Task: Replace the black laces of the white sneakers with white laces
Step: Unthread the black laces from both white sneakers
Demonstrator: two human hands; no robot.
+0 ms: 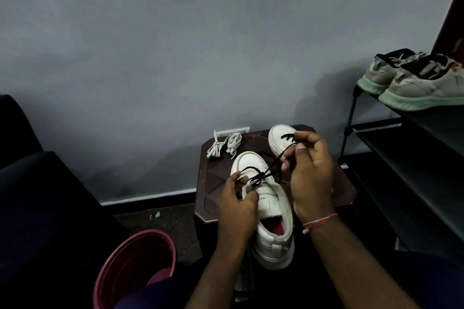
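Early stage: both hands, left (237,204) and right (310,173), pinch the black lace (261,174) half-drawn from the near sneaker (272,208) on the counter (218,170); far sneaker (278,137) laced black; white laces (224,145) unused.

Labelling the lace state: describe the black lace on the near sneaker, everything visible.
The black lace is thin, cord-like and partly undone, crossing only the front eyelets of the near white sneaker. One end runs up to the right hand, pinched taut; the left hand pinches the other at the eyelets.
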